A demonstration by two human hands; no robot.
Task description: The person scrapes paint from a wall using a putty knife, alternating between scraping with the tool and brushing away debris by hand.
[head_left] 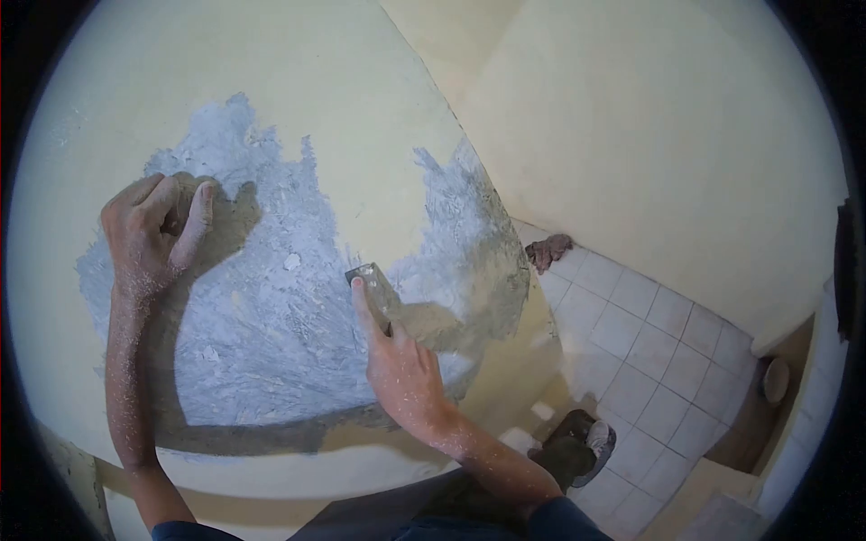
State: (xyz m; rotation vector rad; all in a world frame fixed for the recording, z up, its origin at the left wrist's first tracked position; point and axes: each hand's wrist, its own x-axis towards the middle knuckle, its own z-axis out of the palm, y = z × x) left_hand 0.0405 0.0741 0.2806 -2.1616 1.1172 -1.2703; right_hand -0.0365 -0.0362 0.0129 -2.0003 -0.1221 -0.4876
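The right hand [406,374] has a firm hold on a small scraper [374,287]: fingers wrapped round the handle, index finger stretched out flat along the back of the blade. The blade sits against the wall [343,117], right at the edge where the pale yellow paint meets a big grey patch [271,334] of bare, scratched-up plaster, roughly in the middle of the view.

The left hand [153,230] is up and off to the side on the same patch. It's curled into a loose fist with the knuckles and fingertips leaning on the wall, and nothing shows in it, though the palm side is hidden. Both hands and forearms are pretty dusty, speckled with white bits.

Further out, the wall runs to a corner on the right. Below that there's a white tiled floor [649,361], with the person's dark shoe [586,442] on it and a reddish-brown rag [548,251] lying where the floor meets the wall.
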